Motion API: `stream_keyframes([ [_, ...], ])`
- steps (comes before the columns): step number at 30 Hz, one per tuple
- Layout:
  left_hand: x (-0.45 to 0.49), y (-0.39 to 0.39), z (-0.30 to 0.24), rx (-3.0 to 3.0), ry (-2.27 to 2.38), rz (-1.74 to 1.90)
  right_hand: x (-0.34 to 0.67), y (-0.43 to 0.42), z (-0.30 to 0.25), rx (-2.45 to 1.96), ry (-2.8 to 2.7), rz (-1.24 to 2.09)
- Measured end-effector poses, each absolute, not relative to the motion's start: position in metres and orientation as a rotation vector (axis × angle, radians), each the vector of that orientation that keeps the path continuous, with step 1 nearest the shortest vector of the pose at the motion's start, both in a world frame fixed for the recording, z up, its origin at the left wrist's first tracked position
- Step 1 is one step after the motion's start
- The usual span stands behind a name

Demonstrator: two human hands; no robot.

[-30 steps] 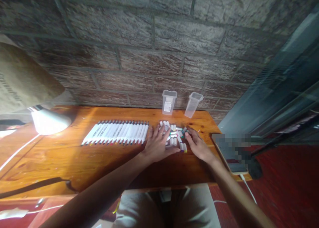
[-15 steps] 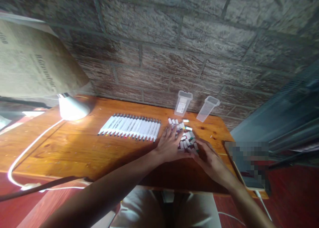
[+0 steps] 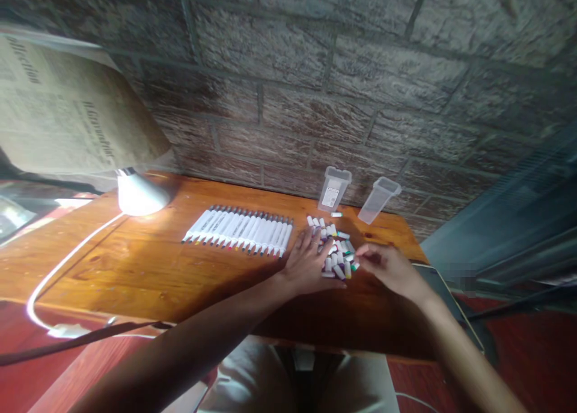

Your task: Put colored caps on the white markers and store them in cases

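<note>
A loose pile of white marker caps (image 3: 339, 260) with coloured ends lies on the wooden desk. My left hand (image 3: 309, 261) lies over the left side of the pile, fingers spread, and covers some caps. At the right edge of the pile is my right hand (image 3: 390, 270), its thumb and fingertips drawn together in a pinch. A green-ended cap lies close by those fingertips; whether anything is between them I cannot make out. To the left, a row of uncapped white markers (image 3: 238, 231) lies side by side, coloured tips toward me.
Two clear plastic containers, one with a label (image 3: 334, 190) and one plain (image 3: 379, 201), stand behind the caps near the brick wall. A white lamp base (image 3: 142, 195) with its cord is on the left. A dark flat device (image 3: 444, 299) rests at the desk's right edge.
My right hand has pulled back to the right from the pile and its fingers have come together. More caps show at the pile's right side. My left hand stays in place.
</note>
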State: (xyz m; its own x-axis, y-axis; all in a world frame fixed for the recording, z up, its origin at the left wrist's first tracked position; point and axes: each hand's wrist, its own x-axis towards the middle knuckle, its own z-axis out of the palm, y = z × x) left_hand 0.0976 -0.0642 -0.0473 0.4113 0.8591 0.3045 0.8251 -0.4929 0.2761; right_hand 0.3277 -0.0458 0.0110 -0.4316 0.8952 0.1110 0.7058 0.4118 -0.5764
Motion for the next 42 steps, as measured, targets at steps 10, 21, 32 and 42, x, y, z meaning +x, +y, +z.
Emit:
stream_keyframes([
  [10,0.1,-0.064,-0.047,2.6,1.57,0.644,0.283,0.068,-0.013,-1.503,-2.332,0.278],
  [21,0.098,-0.057,-0.047,2.551,1.577,0.61,0.274,0.066,-0.015,-1.325,-2.444,0.18],
  [32,0.101,-0.065,-0.05,2.586,1.539,0.581,0.221,0.093,-0.012,-0.778,-2.67,0.333],
  [42,0.102,-0.069,-0.042,2.668,1.5,0.601,0.252,0.062,-0.01,-0.774,-2.647,0.393],
])
